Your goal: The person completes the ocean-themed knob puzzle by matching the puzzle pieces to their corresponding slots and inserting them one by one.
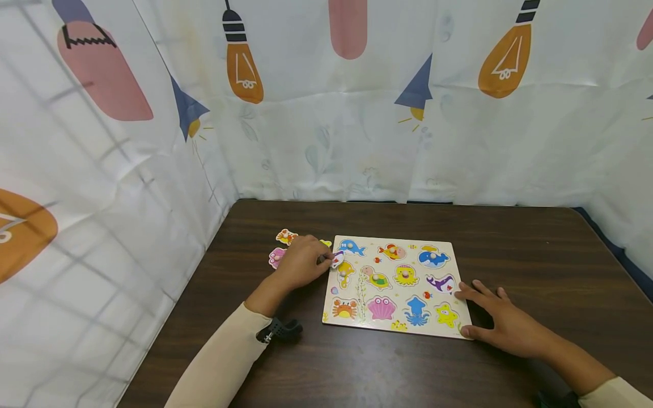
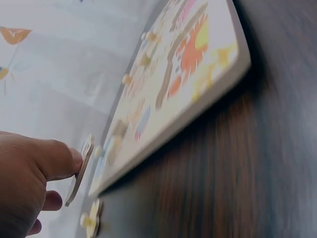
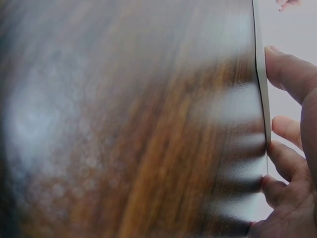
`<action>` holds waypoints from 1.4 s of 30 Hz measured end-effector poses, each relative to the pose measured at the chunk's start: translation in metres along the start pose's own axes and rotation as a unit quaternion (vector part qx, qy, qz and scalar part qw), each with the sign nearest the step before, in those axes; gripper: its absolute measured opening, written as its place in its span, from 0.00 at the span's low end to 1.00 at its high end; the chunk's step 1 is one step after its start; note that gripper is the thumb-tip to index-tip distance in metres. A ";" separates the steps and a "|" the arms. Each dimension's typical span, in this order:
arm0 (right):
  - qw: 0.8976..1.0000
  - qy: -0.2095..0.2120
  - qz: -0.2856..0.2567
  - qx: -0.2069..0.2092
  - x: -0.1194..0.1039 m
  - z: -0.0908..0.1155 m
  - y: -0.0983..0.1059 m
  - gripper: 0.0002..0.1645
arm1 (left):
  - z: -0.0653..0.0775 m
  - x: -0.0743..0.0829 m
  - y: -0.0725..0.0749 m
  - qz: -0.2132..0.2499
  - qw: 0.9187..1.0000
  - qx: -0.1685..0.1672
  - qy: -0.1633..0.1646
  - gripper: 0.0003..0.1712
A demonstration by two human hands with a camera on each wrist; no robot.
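My left hand pinches a thin wooden puzzle piece, white and purple with a bit of red, at the board's upper left edge. In the left wrist view the piece is seen edge-on between thumb and fingers. The peg puzzle board shows sea animals such as a crab, shell, squid, starfish and turtle, several with knobs. My right hand rests at the board's right edge, fingers spread, the fingertips touching the rim; the right wrist view shows the thumb against that edge.
Left of the board lie an orange-and-white piece, a pink piece and a yellow piece, partly behind my left hand. All rest on a dark wooden table. A printed white curtain hangs behind and to the left.
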State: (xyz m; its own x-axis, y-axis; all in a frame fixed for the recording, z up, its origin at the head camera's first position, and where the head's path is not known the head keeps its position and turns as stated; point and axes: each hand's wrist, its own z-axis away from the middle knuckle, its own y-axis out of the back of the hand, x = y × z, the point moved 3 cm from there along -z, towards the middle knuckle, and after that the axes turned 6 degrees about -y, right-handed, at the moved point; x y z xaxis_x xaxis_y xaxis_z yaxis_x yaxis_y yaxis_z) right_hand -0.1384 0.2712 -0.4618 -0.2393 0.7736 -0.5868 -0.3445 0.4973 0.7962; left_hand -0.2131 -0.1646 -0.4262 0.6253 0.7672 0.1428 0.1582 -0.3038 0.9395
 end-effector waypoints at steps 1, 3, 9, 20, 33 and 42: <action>1.000 0.001 0.000 0.000 0.000 0.000 0.000 0.49 | -0.002 0.003 0.000 0.001 1.000 -0.003 -0.004 0.02; 1.000 0.002 0.000 0.001 0.001 0.000 0.000 0.49 | -0.007 0.009 -0.001 0.003 1.000 -0.008 -0.011 0.02; 1.000 0.010 0.004 0.001 0.001 0.000 -0.001 0.48 | -0.018 0.023 -0.005 0.009 0.999 -0.015 -0.037 0.03; 1.000 0.014 0.003 0.002 0.002 0.000 -0.002 0.48 | -0.037 0.044 -0.017 -0.015 0.997 -0.036 -0.068 0.04; 1.000 0.020 -0.002 0.001 0.001 0.001 -0.002 0.47 | -0.051 0.070 -0.022 -0.001 0.994 -0.039 -0.101 0.05; 1.000 0.024 -0.005 0.001 0.000 0.001 -0.002 0.46 | -0.064 0.089 -0.029 -0.003 0.991 -0.054 -0.125 0.05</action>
State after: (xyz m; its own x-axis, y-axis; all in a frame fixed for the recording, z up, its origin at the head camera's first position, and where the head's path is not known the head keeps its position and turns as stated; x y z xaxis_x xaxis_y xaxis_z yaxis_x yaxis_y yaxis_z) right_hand -0.1371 0.2706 -0.4633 -0.2798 0.7491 -0.6004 -0.3451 0.5051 0.7911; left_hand -0.2110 -0.0517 -0.4205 0.7969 0.6003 0.0675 0.0881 -0.2260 0.9701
